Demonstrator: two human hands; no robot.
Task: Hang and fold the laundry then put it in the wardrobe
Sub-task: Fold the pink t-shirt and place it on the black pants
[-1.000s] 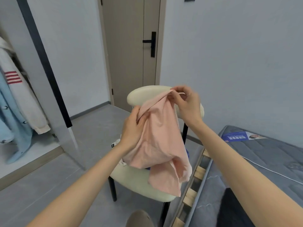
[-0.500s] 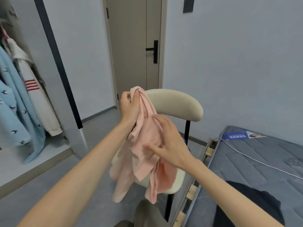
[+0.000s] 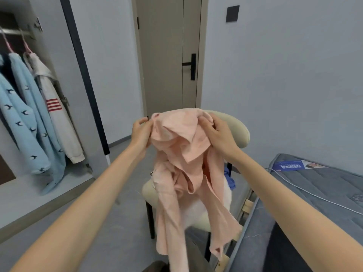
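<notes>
Got the pink shirt point(image 3: 182, 154) held up mid-air, bunched up top and dangling in front of the cream chair point(image 3: 242, 132). Gripping it with left hand point(image 3: 140, 132) and right hand point(image 3: 218, 134), one per side, fingers curled into fabric. Open wardrobe point(image 3: 29, 193) off left, mattress point(image 3: 324, 185) on the right.

Beige door point(image 3: 167, 55) top centre, shut, black handle point(image 3: 191, 65) on its right side. Black wall plate point(image 3: 232, 13) upper right of the door. Cream chair point(image 3: 239, 130) mid-frame, dark legs, on grey floor point(image 3: 117, 232). Grey mattress point(image 3: 324, 183) lower right, with a blue label point(image 3: 292, 166) at its far corner and a white cable point(image 3: 314, 195) lying across it. Wood slats point(image 3: 247, 205) show at its left edge.
</notes>
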